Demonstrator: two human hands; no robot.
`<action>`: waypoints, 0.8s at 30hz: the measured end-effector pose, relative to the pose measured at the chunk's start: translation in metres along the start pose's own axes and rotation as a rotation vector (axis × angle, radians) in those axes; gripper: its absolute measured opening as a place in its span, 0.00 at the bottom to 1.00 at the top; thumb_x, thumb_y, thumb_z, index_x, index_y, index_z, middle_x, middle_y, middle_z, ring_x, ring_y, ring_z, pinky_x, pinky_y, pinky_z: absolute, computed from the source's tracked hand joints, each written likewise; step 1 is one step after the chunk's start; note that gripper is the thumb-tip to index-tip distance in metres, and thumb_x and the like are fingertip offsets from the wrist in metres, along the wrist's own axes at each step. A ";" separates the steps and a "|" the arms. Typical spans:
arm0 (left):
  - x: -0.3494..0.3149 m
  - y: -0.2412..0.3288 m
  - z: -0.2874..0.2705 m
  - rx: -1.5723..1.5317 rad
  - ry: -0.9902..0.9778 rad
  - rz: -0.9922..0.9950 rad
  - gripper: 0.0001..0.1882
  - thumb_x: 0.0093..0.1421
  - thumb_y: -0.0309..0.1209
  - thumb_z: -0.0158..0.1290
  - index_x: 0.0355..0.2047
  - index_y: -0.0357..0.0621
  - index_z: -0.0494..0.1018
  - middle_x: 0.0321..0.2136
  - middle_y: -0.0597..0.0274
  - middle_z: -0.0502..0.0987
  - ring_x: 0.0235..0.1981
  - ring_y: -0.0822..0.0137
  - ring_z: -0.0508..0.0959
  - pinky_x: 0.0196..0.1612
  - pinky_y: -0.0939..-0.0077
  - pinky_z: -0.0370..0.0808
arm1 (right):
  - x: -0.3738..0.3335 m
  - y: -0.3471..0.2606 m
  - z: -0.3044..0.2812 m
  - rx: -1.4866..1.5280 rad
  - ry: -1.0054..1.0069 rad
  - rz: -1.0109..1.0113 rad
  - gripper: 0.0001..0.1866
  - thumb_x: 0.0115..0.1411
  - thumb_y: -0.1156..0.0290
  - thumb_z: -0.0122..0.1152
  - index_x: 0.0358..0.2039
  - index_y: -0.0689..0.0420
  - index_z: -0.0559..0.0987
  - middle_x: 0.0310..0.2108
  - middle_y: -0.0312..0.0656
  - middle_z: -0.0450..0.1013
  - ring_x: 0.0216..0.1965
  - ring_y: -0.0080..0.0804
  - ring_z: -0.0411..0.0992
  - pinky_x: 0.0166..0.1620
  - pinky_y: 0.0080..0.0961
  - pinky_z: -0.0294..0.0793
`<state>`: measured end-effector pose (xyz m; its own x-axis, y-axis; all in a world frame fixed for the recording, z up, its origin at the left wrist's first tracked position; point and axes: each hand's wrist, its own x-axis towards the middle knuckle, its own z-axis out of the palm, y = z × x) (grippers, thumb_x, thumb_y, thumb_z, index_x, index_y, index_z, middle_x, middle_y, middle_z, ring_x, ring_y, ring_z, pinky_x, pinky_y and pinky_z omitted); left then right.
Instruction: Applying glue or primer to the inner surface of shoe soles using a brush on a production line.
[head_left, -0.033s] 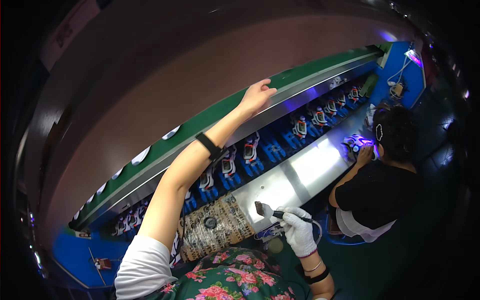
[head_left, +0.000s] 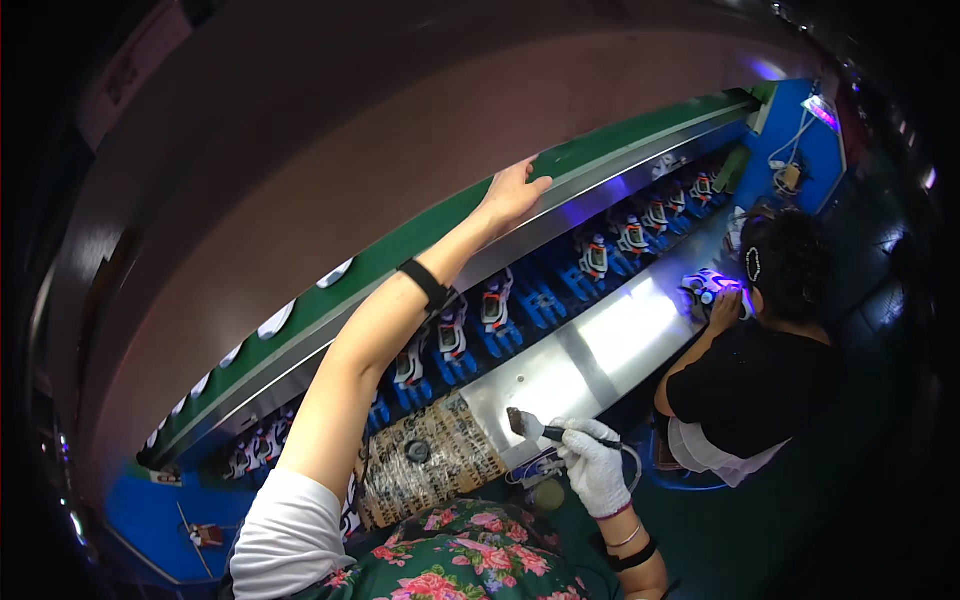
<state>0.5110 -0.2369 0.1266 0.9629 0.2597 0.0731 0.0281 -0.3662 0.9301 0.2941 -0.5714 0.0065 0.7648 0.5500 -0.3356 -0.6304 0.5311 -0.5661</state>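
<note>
My bare left hand point(head_left: 513, 195) reaches far out over the green belt point(head_left: 430, 228), fingers stretched, nothing in it. Its fingertips are partly hidden by the brown hood's edge. In a white knit glove, my right hand point(head_left: 595, 478) grips a brush point(head_left: 530, 427) with a dark handle, a pale metal ferrule and brown bristles. A pale cord or hose runs from the handle's rear end. The bristles point left, above the metal bench point(head_left: 560, 388). Below my left forearm stand white, black and orange shoes point(head_left: 495, 303) on blue holders. Several white shoe soles point(head_left: 277, 320) lie on the belt.
A broad brown hood point(head_left: 330, 150) overhangs the belt. Clear film and printed tape wrap the bench's near end point(head_left: 440, 440), where a black round piece point(head_left: 418, 452) lies. To the right, a seated co-worker point(head_left: 770, 370) handles a shoe point(head_left: 708, 290) in purple light.
Very little differs. The whole view has shifted slightly, and the soles and shoes appear a touch farther left. My left hand stays over the belt; the brush remains in my right hand.
</note>
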 end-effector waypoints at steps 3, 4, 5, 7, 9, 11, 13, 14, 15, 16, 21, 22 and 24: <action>0.065 0.001 0.025 0.636 0.028 0.135 0.42 0.62 0.47 0.54 0.67 0.31 0.53 0.59 0.35 0.65 0.61 0.47 0.68 0.62 0.60 0.67 | -0.004 -0.003 -0.013 0.025 0.050 -0.003 0.09 0.54 0.87 0.59 0.36 0.67 0.83 0.38 0.51 0.80 0.30 0.26 0.77 0.35 0.17 0.78; 0.083 0.000 0.027 0.690 0.008 0.053 0.44 0.62 0.48 0.53 0.68 0.31 0.51 0.63 0.34 0.62 0.64 0.45 0.64 0.65 0.59 0.64 | -0.006 -0.002 -0.016 0.035 0.070 -0.005 0.09 0.55 0.86 0.59 0.36 0.67 0.83 0.38 0.51 0.80 0.29 0.26 0.77 0.34 0.17 0.78; 0.101 0.003 0.035 0.850 -0.018 0.132 0.46 0.62 0.49 0.53 0.69 0.32 0.47 0.65 0.33 0.59 0.67 0.44 0.60 0.67 0.60 0.60 | -0.008 -0.003 -0.022 0.057 0.099 -0.016 0.09 0.55 0.86 0.59 0.36 0.66 0.83 0.39 0.51 0.80 0.29 0.25 0.78 0.34 0.16 0.78; 0.128 -0.012 0.016 0.807 0.076 0.103 0.43 0.60 0.51 0.55 0.66 0.35 0.58 0.59 0.36 0.69 0.62 0.44 0.68 0.65 0.60 0.64 | -0.008 0.001 -0.020 0.077 0.084 -0.013 0.09 0.55 0.87 0.60 0.37 0.66 0.83 0.40 0.51 0.80 0.32 0.27 0.78 0.35 0.16 0.78; 0.146 -0.040 -0.010 0.796 0.281 0.170 0.28 0.55 0.46 0.63 0.49 0.40 0.72 0.48 0.40 0.77 0.52 0.47 0.76 0.56 0.61 0.72 | -0.006 0.007 -0.022 0.074 0.022 -0.011 0.09 0.56 0.86 0.60 0.38 0.66 0.83 0.41 0.50 0.80 0.36 0.29 0.78 0.37 0.16 0.76; 0.142 -0.038 -0.005 0.663 0.248 0.153 0.21 0.52 0.41 0.67 0.39 0.42 0.74 0.38 0.47 0.80 0.44 0.56 0.80 0.47 0.66 0.76 | -0.008 0.007 -0.018 0.038 0.068 -0.008 0.09 0.56 0.86 0.59 0.37 0.66 0.82 0.40 0.50 0.80 0.34 0.28 0.78 0.36 0.19 0.78; 0.121 -0.011 0.012 0.231 0.087 -0.005 0.18 0.53 0.36 0.68 0.35 0.42 0.72 0.36 0.57 0.78 0.43 0.68 0.79 0.43 0.74 0.79 | -0.009 0.009 -0.020 0.006 0.116 0.026 0.09 0.57 0.84 0.59 0.38 0.66 0.82 0.39 0.47 0.80 0.31 0.26 0.77 0.36 0.20 0.78; 0.110 -0.010 0.004 0.238 0.093 -0.011 0.18 0.53 0.36 0.68 0.35 0.42 0.72 0.36 0.57 0.78 0.43 0.68 0.79 0.43 0.74 0.79 | -0.007 0.012 -0.016 0.009 0.110 0.034 0.09 0.57 0.84 0.59 0.38 0.66 0.82 0.39 0.47 0.80 0.31 0.26 0.77 0.36 0.20 0.78; 0.099 -0.009 -0.007 -0.109 0.144 -0.003 0.18 0.55 0.36 0.67 0.38 0.40 0.71 0.38 0.56 0.77 0.45 0.65 0.78 0.45 0.71 0.79 | -0.005 0.014 -0.010 0.015 0.090 0.057 0.09 0.57 0.84 0.59 0.38 0.66 0.82 0.39 0.47 0.80 0.32 0.27 0.77 0.36 0.20 0.77; 0.086 -0.016 -0.027 -0.457 0.212 0.009 0.19 0.57 0.35 0.65 0.41 0.38 0.71 0.41 0.55 0.76 0.48 0.63 0.77 0.48 0.68 0.80 | -0.005 0.017 -0.004 0.013 0.060 0.091 0.09 0.57 0.84 0.59 0.39 0.66 0.82 0.39 0.47 0.80 0.32 0.27 0.77 0.36 0.19 0.77; -0.073 0.018 -0.077 -1.153 0.321 -0.073 0.21 0.66 0.30 0.52 0.56 0.35 0.65 0.56 0.48 0.67 0.57 0.51 0.71 0.57 0.51 0.75 | -0.002 0.033 0.008 -0.006 -0.020 0.075 0.09 0.57 0.85 0.58 0.38 0.65 0.82 0.42 0.52 0.79 0.32 0.28 0.76 0.36 0.18 0.77; -0.116 0.034 -0.074 -1.015 0.372 -0.028 0.22 0.62 0.24 0.51 0.57 0.35 0.65 0.56 0.48 0.68 0.59 0.52 0.70 0.56 0.53 0.75 | -0.003 0.034 0.009 -0.007 -0.026 0.070 0.09 0.57 0.85 0.58 0.39 0.66 0.81 0.42 0.53 0.79 0.31 0.28 0.76 0.37 0.18 0.77; -0.184 0.036 -0.068 -0.937 0.225 0.048 0.29 0.58 0.21 0.53 0.61 0.36 0.62 0.53 0.49 0.71 0.56 0.55 0.73 0.55 0.59 0.76 | -0.002 0.034 0.007 0.017 -0.018 0.091 0.09 0.58 0.85 0.57 0.39 0.67 0.81 0.43 0.53 0.79 0.30 0.27 0.76 0.37 0.17 0.77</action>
<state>0.3163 -0.2372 0.1711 0.8809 0.4636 0.0954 -0.3295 0.4558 0.8269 0.2702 -0.5496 -0.0070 0.7019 0.6078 -0.3713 -0.6993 0.4894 -0.5210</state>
